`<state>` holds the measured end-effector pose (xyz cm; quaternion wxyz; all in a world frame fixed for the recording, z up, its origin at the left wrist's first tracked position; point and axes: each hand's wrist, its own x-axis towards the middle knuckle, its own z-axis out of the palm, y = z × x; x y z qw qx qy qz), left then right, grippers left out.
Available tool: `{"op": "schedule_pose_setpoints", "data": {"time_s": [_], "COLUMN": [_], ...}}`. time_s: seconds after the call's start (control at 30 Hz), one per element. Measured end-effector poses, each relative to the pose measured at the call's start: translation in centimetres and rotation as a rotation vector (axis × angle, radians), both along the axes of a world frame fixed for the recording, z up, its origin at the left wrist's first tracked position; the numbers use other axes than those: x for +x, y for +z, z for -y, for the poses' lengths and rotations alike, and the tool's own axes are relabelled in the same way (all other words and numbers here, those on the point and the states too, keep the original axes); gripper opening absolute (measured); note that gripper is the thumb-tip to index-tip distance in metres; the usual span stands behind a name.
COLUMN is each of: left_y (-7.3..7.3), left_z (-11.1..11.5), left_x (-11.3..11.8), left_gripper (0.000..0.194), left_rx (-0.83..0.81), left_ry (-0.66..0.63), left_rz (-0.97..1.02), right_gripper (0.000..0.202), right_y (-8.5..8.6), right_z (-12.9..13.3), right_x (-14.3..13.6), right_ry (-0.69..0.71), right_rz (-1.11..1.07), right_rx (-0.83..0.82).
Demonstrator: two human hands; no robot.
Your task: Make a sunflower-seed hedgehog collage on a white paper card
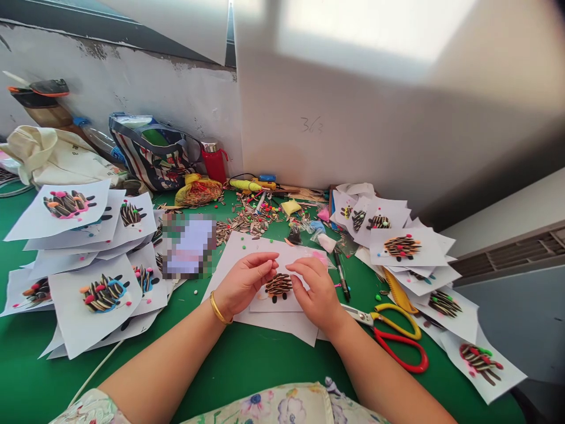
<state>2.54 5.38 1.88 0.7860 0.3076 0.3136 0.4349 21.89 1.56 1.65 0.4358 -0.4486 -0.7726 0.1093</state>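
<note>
My left hand [247, 281] is held above the left side of a small white card, its thumb and fingers pressed together; whatever may be between them is hidden. Facing it, my right hand [316, 290] hovers over the card's right side, fingers curled and thumb a little apart, with nothing visible in it. Between the two hands lies a hedgehog figure of striped seeds [279, 285] with two black feet. Its card rests on larger white sheets [229, 259].
Stacked seed-picture cards stand left [66, 341] and right [435, 254]. Scissors [399, 338] and a black pen [341, 274] lie right of the hands. Behind are loose seeds [251, 215], clay packets, a red bottle [214, 162] and a blurred rectangle [189, 247].
</note>
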Motion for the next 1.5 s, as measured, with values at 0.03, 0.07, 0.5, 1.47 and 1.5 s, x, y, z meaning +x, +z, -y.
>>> {"op": "schedule_pose_setpoints", "data": {"time_s": [0.03, 0.07, 0.5, 1.47, 1.5], "left_y": [0.0, 0.0, 0.4, -0.2, 0.0], "left_z": [0.0, 0.0, 0.3, 0.3, 0.0], "left_x": [0.0, 0.0, 0.1, 0.0, -0.3], "left_gripper": [0.032, 0.030, 0.023, 0.046, 0.048], "left_rx": [-0.004, -0.002, -0.054, 0.544, 0.570], "left_ry": [0.001, -0.004, -0.092, -0.173, -0.152], "left_rz": [-0.006, -0.014, 0.059, -0.594, -0.641], "right_gripper": [0.028, 0.028, 0.028, 0.009, 0.008], "right_y": [0.0, 0.0, 0.0, 0.5, 0.4], "right_z": [0.0, 0.0, 0.1, 0.9, 0.8], "right_x": [0.0, 0.0, -0.1, -1.8, -1.7], "right_ry": [0.001, 0.002, 0.008, 0.105, 0.092], "right_rz": [-0.001, -0.001, 0.012, -0.139, -0.152], "right_rx": [0.000, -0.001, -0.006, -0.162, -0.172]}}
